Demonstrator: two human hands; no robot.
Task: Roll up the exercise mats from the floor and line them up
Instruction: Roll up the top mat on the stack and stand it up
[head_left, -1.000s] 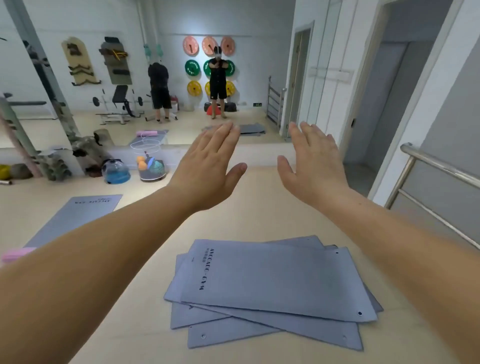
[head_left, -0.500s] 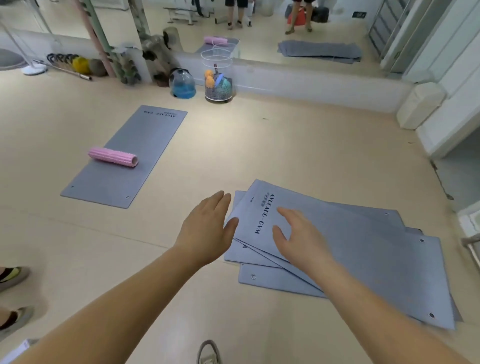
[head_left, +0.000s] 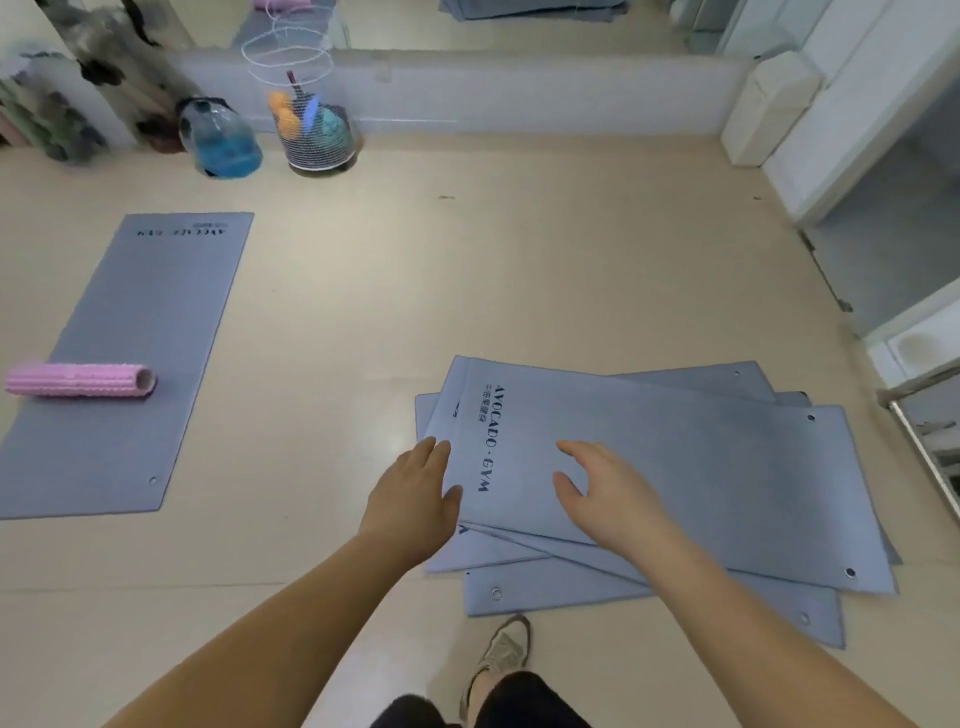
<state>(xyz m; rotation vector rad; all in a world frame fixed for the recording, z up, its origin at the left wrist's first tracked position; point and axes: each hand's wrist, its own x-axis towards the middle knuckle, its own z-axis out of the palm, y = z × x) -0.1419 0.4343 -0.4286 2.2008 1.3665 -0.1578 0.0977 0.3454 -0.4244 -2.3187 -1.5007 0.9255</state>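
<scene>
While left hand (head_left: 410, 499), right hand (head_left: 608, 493) are open-gripped | stacked mats (head_left: 701, 478): ~4 | lone mat (head_left: 130, 322): 1

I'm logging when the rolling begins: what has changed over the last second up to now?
Both raised hands came down to the stacked mats: the left hand is at the top mat's printed end, the right hand over its surface, both open, nothing gripped. The stack stays flat and unrolled; the single mat and the pink foam roller on it have not moved.
</scene>
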